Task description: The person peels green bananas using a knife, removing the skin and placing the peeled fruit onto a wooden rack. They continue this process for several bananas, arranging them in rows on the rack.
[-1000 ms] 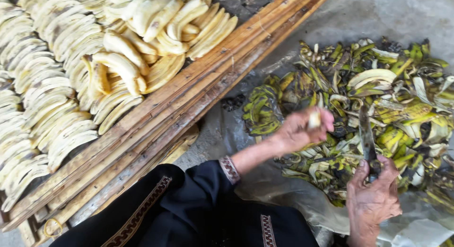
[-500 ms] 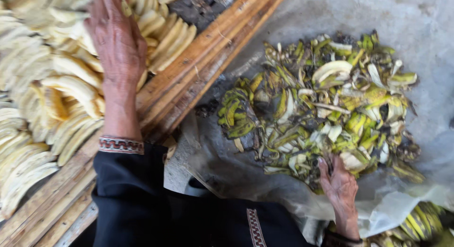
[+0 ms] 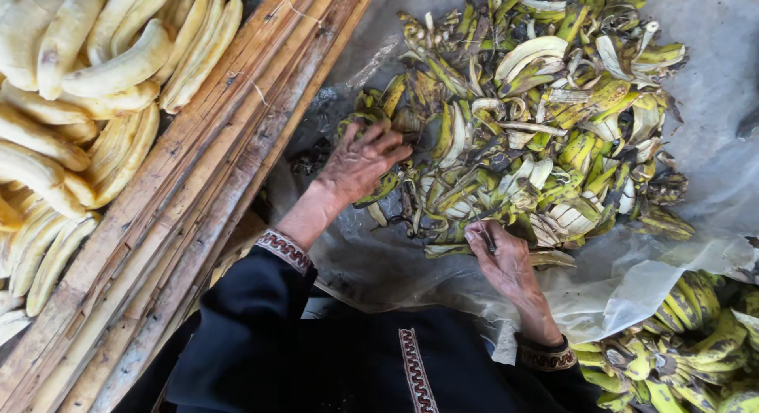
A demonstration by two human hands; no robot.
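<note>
Left hand [image 3: 360, 162], fingers spread apart, rests on the banana peel pile [image 3: 538, 120] lying on a plastic sheet [image 3: 395, 263]. Right hand [image 3: 504, 259], fingers pinched together on a small knife [image 3: 489, 237] at pile's near edge. Peeled bananas [image 3: 79, 89] lie left, beyond wooden slats [image 3: 205, 199].

Both hands [image 3: 360, 162] on banana peels [image 3: 538, 120]

The left hand [image 3: 360, 164] reaches out toward one o'clock, palm down, with its fingers spread apart. The left arm is bent, in a dark sleeve with a patterned cuff. The right hand [image 3: 502, 259] sits closer in, fingers curled tight, pointing toward eleven o'clock, wrist bent a little.
</note>
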